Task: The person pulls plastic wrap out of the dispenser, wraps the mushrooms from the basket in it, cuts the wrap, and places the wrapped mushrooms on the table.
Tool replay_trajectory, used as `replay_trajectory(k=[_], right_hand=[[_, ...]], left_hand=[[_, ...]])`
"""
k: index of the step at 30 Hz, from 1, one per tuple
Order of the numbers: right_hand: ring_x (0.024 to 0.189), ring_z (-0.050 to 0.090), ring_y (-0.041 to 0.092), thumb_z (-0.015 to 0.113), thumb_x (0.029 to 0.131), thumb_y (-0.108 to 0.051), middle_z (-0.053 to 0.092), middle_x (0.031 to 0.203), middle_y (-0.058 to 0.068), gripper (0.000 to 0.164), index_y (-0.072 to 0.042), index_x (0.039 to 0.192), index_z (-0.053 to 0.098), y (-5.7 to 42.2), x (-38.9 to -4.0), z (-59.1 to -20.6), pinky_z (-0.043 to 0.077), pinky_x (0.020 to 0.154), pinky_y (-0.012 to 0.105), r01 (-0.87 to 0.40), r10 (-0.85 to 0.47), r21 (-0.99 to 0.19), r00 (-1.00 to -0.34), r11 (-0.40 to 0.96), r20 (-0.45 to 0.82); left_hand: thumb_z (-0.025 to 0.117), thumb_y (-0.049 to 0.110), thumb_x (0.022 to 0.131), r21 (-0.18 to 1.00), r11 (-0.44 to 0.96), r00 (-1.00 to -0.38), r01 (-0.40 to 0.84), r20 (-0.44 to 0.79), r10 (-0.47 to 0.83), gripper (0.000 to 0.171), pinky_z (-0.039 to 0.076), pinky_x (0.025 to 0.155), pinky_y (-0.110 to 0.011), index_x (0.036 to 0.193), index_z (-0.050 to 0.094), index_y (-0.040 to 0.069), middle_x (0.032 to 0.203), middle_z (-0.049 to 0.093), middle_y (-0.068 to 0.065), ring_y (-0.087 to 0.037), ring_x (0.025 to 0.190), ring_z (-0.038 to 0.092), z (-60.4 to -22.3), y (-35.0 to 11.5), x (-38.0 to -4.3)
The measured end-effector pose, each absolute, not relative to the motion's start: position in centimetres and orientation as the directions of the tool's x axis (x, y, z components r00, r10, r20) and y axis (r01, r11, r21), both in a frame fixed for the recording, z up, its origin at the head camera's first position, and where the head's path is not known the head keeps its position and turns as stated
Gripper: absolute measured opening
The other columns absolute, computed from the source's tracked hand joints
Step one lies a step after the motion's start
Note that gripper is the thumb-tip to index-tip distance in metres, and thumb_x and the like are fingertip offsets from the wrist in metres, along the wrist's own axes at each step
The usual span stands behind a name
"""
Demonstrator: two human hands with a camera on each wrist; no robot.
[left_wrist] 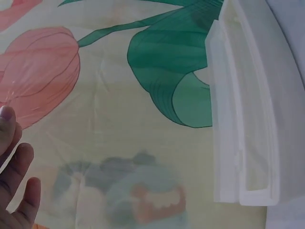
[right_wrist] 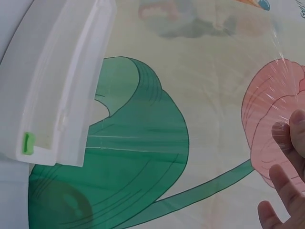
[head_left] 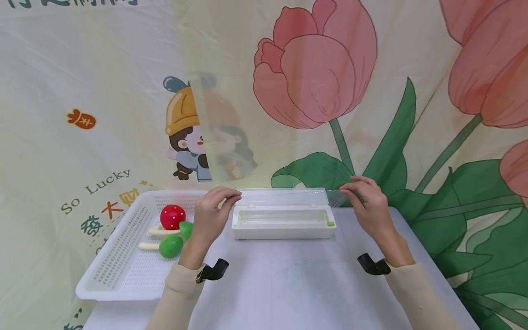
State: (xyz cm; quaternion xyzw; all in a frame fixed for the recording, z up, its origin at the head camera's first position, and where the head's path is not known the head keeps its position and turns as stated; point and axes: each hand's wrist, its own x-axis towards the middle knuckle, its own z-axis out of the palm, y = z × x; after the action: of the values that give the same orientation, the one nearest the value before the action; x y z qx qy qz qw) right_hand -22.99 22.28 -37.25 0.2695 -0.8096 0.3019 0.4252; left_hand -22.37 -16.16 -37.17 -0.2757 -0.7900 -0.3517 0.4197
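Note:
My left hand (head_left: 209, 219) and right hand (head_left: 370, 206) are raised apart, pinching the edges of a clear sheet of cling film (right_wrist: 281, 78) between thumb and fingertips. The film is see-through, with creases fanning from the right fingertips in the right wrist view. Between and below the hands sits a long white cling film dispenser (head_left: 284, 233). Its lid (head_left: 284, 197) stands raised at the back, and a small green slider (head_left: 331, 224) shows at its right end. In the left wrist view only the left fingers (left_wrist: 16, 162) show, at the left edge.
Left of the dispenser lies a white perforated basket (head_left: 113, 275). Inside are a red ball-headed maraca (head_left: 173, 217) with white dots and green ones (head_left: 171, 246) with pale handles. A printed tulip cloth (head_left: 313, 78) hangs behind the white table (head_left: 284, 284).

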Motion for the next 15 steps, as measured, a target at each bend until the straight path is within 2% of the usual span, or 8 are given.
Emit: replay_trajectory(k=[4,7,11,15], right_hand=[[0.114,0.064,0.041,0.075,0.08,0.015,0.076,0.091,0.017,0.018,0.004,0.095,0.073,22.3,-22.8,-36.9,0.034,0.108,0.008,-0.716,-0.186,-0.245,-0.466,0.654,0.865],[0.113,0.064,0.041,0.076,0.08,0.015,0.076,0.09,0.017,0.019,0.003,0.095,0.074,22.4,-22.5,-36.6,0.037,0.106,0.008,-0.735,-0.183,-0.238,-0.443,0.635,0.878],[0.115,0.064,0.04,0.075,0.085,0.01,0.076,0.09,0.017,0.011,0.005,0.095,0.074,22.7,-21.8,-36.2,0.04,0.101,0.006,-0.736,-0.185,-0.242,-0.447,0.633,0.875],[0.114,0.064,0.038,0.076,0.083,0.012,0.075,0.088,0.015,0.013,0.005,0.093,0.073,23.1,-20.6,-36.4,0.041,0.097,0.003,-0.73,-0.203,-0.232,-0.455,0.643,0.867]], left_hand=[[0.084,-0.002,0.08,0.316,0.582,-0.47,0.75,0.873,0.132,0.015,0.052,0.088,-0.011,0.094,0.079,0.003,0.091,0.078,-0.009,-0.023,0.084,0.074,-36.8,-16.3,-21.9],[0.084,-0.001,0.081,0.301,0.58,-0.459,0.757,0.877,0.143,0.015,0.051,0.09,-0.011,0.095,0.079,0.003,0.092,0.078,-0.01,-0.023,0.086,0.074,-36.2,-16.3,-21.6],[0.085,-0.001,0.079,0.283,0.587,-0.446,0.758,0.882,0.15,0.017,0.053,0.09,-0.013,0.095,0.08,0.003,0.092,0.078,-0.01,-0.021,0.085,0.075,-35.8,-16.3,-21.2],[0.086,-0.007,0.075,0.293,0.535,-0.441,0.792,0.881,0.17,0.023,0.053,0.086,-0.011,0.094,0.08,0.005,0.089,0.078,-0.009,-0.023,0.081,0.075,-36.1,-16.6,-20.6]])
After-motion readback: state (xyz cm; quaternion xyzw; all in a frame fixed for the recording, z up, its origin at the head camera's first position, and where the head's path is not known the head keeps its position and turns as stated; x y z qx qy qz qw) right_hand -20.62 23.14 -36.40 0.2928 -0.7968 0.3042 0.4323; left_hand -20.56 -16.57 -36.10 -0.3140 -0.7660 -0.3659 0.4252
